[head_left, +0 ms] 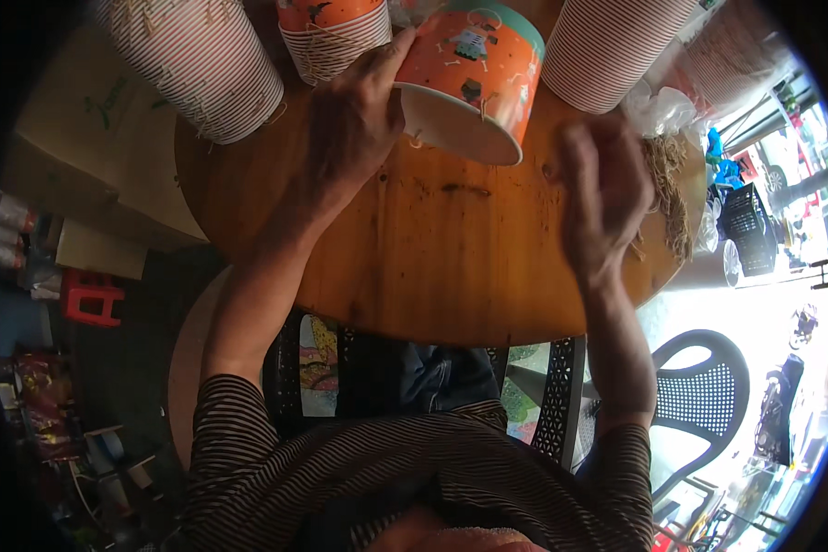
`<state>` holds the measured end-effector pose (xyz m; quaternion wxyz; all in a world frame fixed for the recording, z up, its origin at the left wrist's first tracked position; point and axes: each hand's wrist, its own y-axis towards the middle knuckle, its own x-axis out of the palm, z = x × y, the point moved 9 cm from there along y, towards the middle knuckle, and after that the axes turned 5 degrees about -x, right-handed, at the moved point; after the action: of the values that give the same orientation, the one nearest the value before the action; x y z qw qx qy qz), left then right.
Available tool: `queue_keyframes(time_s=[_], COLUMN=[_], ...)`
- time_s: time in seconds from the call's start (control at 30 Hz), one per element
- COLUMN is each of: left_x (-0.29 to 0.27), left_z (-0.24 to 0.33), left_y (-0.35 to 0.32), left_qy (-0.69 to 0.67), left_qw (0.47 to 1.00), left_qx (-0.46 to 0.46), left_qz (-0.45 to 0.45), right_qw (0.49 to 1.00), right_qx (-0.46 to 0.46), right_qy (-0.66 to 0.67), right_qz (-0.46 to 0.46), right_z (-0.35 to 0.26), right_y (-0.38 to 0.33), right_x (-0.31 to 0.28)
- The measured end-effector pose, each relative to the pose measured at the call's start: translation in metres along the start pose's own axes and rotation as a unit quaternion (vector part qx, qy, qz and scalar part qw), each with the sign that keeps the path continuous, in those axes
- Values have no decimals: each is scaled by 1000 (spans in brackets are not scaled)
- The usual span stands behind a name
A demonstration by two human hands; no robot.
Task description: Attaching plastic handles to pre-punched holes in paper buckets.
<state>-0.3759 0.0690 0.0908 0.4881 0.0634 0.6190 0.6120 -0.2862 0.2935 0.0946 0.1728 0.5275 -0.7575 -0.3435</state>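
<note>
Gripping hand: the bare left hand, its fingers closed on the left side of an orange printed paper tub with a green band round its base.
Tub: over the far half of a round, varnished wooden table, tilted, its white mouth facing the person; whether it touches the wood cannot be told.
Rim: a short, thin tan string shows at its edge.
Other hand: the bare right hand, blurred, apart from the tub on its right, fingers curled inward; whether they hold anything cannot be told.
Stacks: a tall pale striped stack of nested tubs at left, a shorter orange-topped stack beside the left hand, another tall pale stack right of the tub.
Strings: a loose tan bundle just beyond the right hand.
</note>
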Motion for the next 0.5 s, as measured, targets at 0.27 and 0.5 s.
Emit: queue_keyframes(time_s=[0.27,0.5], left_x=[-6,-30], left_z=[23,-21], left_y=[-5,-15], left_qy=[27,18], left_qw=[999,993], left_qx=[-39,-105], left_qz=[-11,43], right_qw=[975,983], right_qx=[69,-14], right_qy=[-184,27], right_qz=[-100,-182], right_z=[19,-8], right_y=[-30,-43], right_x=[47,51])
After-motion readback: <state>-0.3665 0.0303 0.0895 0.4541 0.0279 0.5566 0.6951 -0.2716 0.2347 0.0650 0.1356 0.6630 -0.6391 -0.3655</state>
